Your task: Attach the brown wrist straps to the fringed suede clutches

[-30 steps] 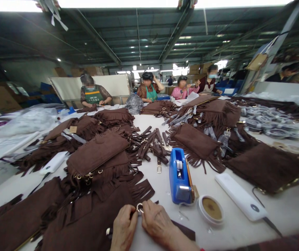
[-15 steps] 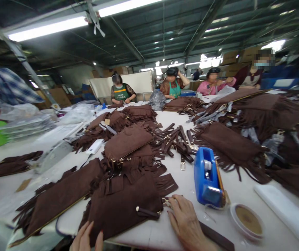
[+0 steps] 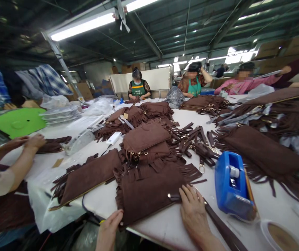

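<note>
The fringed bag lies at six o'clock on the bench. The left hand, fingers bunched, touches its eight-o'clock corner, grip unclear; the right hand, spread over a strap, grip hidden, probably steadies it.

The left hand is touching the near-left corner of a fringed brown bag; the right hand is resting at its right edge, beside a long strap; a blue tape dispenser is standing nearby on the desk.

Head view, facing forward, down, over table
</note>
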`<action>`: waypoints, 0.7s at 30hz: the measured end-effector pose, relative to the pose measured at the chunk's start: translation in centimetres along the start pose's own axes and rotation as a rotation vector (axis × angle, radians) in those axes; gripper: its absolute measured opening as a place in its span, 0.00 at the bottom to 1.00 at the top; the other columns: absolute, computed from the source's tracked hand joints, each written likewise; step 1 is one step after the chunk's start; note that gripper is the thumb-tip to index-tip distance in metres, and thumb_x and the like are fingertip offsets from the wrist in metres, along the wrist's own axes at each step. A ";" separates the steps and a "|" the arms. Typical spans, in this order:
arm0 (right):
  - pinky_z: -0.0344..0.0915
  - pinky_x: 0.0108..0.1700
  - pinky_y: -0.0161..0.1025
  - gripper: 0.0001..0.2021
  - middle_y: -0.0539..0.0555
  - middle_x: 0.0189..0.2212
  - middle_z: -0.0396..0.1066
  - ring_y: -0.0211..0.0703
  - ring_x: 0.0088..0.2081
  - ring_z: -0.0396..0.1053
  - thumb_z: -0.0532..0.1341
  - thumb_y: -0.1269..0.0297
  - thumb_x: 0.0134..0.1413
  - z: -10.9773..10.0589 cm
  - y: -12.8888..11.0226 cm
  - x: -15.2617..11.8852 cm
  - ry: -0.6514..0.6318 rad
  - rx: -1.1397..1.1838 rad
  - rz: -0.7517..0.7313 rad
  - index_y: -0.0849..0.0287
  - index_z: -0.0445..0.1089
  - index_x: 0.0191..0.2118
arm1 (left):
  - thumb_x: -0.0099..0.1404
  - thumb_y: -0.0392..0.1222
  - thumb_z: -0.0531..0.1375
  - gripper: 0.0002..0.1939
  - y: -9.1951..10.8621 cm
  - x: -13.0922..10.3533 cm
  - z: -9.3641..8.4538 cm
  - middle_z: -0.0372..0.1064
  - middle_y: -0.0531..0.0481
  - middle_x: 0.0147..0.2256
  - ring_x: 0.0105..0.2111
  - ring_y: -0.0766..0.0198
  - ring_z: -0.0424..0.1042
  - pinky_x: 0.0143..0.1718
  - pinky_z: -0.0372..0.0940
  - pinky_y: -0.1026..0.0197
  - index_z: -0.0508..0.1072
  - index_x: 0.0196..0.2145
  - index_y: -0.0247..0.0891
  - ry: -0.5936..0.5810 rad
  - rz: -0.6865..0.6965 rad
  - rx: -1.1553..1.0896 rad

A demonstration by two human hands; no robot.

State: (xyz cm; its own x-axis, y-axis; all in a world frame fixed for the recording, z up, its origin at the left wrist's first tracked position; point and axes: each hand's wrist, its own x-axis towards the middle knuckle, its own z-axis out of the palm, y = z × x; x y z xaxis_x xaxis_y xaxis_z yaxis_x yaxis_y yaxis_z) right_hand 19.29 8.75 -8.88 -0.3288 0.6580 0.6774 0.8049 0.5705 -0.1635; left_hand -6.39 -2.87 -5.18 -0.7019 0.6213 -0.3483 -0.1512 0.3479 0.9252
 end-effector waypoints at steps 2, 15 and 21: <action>0.50 0.55 0.54 0.22 0.61 0.47 0.68 0.52 0.53 0.59 0.49 0.79 0.46 -0.4 -0.5 0.0 -0.005 0.010 -0.087 0.66 0.64 0.48 | 0.44 0.48 0.61 0.16 0.6 -0.7 0.9 0.76 0.44 0.35 0.46 0.50 0.68 0.53 0.58 0.51 0.77 0.29 0.36 -0.058 0.003 -0.017; 0.54 0.54 0.48 0.14 0.54 0.45 0.70 0.45 0.49 0.64 0.52 0.69 0.56 -0.6 -4.5 0.4 -0.070 0.180 -0.176 0.56 0.67 0.47 | 0.44 0.47 0.61 0.14 -1.0 -1.5 -0.1 0.69 0.51 0.19 0.17 0.71 0.60 0.17 0.50 0.69 0.76 0.27 0.35 -0.208 -0.015 0.046; 0.54 0.55 0.49 0.14 0.53 0.46 0.70 0.46 0.49 0.63 0.52 0.68 0.55 -0.4 -4.4 0.1 -0.106 0.206 -0.147 0.55 0.66 0.48 | 0.44 0.50 0.62 0.16 -1.9 -1.9 0.2 0.70 0.49 0.20 0.16 0.73 0.57 0.15 0.49 0.71 0.74 0.27 0.34 -0.137 -0.004 -0.023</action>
State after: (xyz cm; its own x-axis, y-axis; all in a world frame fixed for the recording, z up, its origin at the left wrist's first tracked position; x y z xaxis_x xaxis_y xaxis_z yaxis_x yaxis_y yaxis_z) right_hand 15.90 6.11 -7.79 -0.4933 0.6028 0.6272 0.6311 0.7442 -0.2188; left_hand -4.64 -4.61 -6.34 -0.5997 0.7108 -0.3676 -0.1705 0.3353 0.9266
